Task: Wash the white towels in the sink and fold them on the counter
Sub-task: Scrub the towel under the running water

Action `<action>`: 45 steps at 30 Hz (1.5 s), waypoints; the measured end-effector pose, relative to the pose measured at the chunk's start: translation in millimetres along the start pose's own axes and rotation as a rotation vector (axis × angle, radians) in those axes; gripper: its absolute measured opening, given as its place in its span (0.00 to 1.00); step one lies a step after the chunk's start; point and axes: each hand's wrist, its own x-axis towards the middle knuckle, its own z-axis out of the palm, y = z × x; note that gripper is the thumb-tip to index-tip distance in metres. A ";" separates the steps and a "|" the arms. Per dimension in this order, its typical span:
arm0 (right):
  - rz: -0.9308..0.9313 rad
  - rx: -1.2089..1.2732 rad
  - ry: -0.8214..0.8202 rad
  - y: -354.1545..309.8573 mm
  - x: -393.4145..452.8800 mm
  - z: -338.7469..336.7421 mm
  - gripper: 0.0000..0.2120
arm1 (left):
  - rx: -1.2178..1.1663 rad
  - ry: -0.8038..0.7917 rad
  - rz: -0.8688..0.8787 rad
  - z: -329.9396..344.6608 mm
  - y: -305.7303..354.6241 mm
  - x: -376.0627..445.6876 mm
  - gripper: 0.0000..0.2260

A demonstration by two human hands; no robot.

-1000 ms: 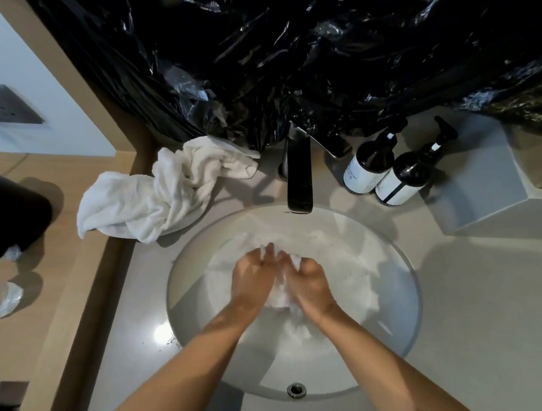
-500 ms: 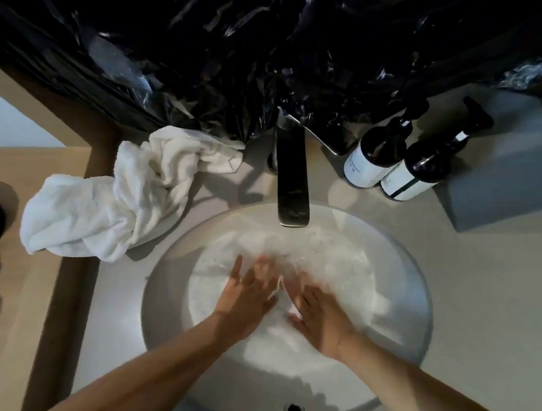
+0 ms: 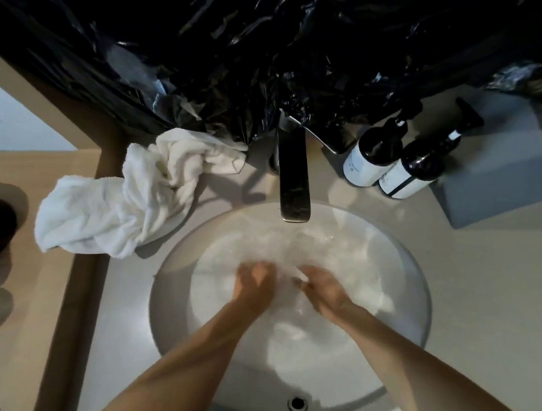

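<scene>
While both of my forearms reach down over the near rim, the round white ceramic sink sits right under the head camera, its small metal overflow hole nearest me. Just beyond it my left hand and right hand are sunk side by side in the water, working the soaked white towel that lies spread under the surface and fills most of the bowl. As for the grip, the fingers of both hands seem curled down into the cloth, but blur and ripples hide them, so I cannot tell whether either hand is clamped on the towel or only pressing it. I judge the hands are kept close together to rub the fabric against itself. Past them the flat dark metal faucet hangs over the far rim, placed to pour onto the washing. Left of it a second crumpled white towel lies on the pale grey table, probably parked within reach. Two dark pump bottles with white labels stand right of the faucet. Black plastic sheeting covers the wall behind.
</scene>
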 end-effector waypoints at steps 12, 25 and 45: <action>-0.265 0.091 0.135 -71.7 -94.3 -76.5 0.06 | 0.009 -0.283 0.491 -74.4 65.0 -65.4 0.09; -0.649 -0.158 0.252 -105.7 -113.5 -126.3 0.11 | 0.120 -0.056 0.586 -107.3 123.6 -89.4 0.09; -0.436 -0.692 -0.157 11.4 -35.0 -27.4 0.52 | 0.710 -0.220 0.256 -12.7 1.6 -49.4 0.46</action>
